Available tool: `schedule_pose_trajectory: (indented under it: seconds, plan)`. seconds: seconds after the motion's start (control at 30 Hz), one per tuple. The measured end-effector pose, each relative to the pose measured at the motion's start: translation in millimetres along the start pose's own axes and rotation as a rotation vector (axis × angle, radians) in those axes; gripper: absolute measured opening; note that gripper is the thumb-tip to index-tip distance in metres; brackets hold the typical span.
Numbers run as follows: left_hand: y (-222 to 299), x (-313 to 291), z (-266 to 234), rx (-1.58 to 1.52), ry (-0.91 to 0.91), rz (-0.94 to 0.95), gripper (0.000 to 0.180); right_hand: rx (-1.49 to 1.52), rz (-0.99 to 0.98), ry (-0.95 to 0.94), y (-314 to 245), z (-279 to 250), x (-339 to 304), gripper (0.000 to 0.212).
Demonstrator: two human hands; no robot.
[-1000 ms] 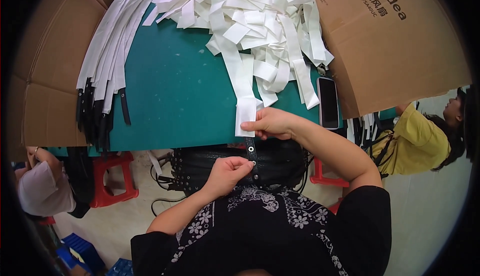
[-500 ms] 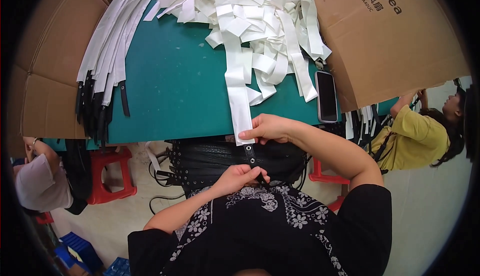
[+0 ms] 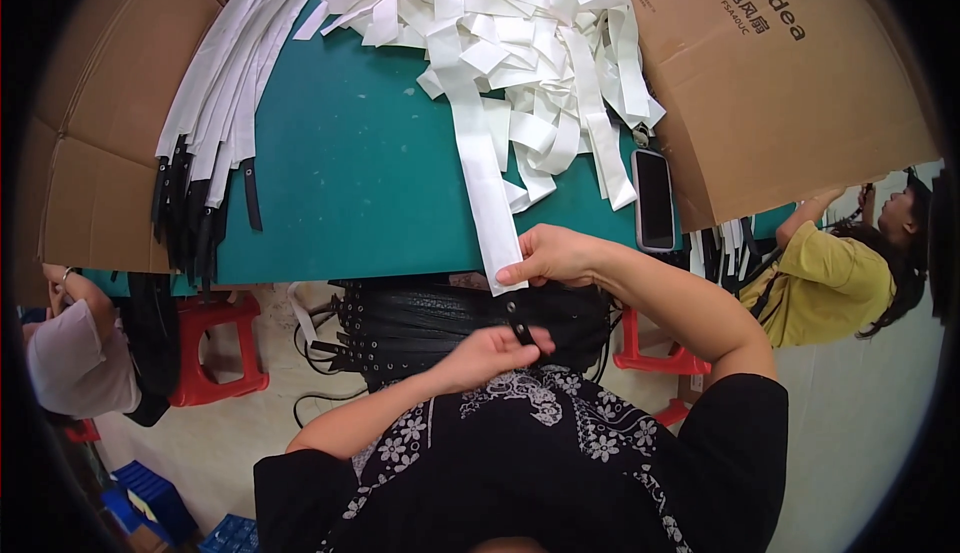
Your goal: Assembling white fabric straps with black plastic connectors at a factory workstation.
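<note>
1. Right hand point(image 3: 555, 256): at the near edge of the table. Thumb lies on top of the white strip point(image 3: 481, 178), fingers beneath; the pinch is closed, with no gap showing. It has the strip by the right side of its near end.
2. White strip: runs from this pinch up and slightly left over the green table point(image 3: 340, 173) to the loose pile of white strips point(image 3: 560, 63). Nearly all its length lies beyond the grip; only a short corner shows below the thumb.
3. Black strap point(image 3: 515, 318): comes out at the near end of the white strip, just below the right thumb, and slants down to the left hand point(image 3: 495, 355). Metal eyelets show on the short run between the hands. Whether its upper part lies inside the white strip or behind it, cannot tell.
4. Left hand: thumb and fingers closed around the lower part of the strap; fingertips blurred, strap's lower end hidden.
5. Below the table edge, just beyond the left hand: a heap of black straps point(image 3: 425, 318), eyelets along its left side.
6. Left on table: a bundle of white strips point(image 3: 210, 103) with black ends. Right: a phone point(image 3: 655, 198) beside a cardboard box point(image 3: 770, 103).
</note>
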State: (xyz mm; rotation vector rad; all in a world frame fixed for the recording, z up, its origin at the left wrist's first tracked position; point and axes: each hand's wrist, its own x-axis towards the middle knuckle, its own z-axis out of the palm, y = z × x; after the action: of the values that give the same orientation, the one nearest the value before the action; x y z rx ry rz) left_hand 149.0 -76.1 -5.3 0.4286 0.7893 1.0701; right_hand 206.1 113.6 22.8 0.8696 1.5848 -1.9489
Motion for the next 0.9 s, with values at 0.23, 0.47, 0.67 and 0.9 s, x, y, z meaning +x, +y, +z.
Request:
schedule_pose_trajectory:
  seconds: [0.23,0.47,0.67,0.9]
  plan:
    - [28.8,15.1,-6.8,-0.161,0.139,0.105,0.029,-0.051,-0.035,-0.015,-10.8,-1.7,-6.3,0.017]
    - [-1.3,24.1,-6.6,-0.131,0.081,-0.033,0.025,-0.332,0.043,-0.013,-6.7,7.7,-19.6,0.022]
    - [-7.0,17.1,8.3,0.296,-0.046,-0.266,0.022,-0.413,-0.108,0.009,-6.1,9.6,-26.8,0.028]
    - [-27.8,29.3,10.7,-0.176,0.049,0.063,0.027,-0.493,-0.076,0.028,6.9,1.4,-29.2,0.031]
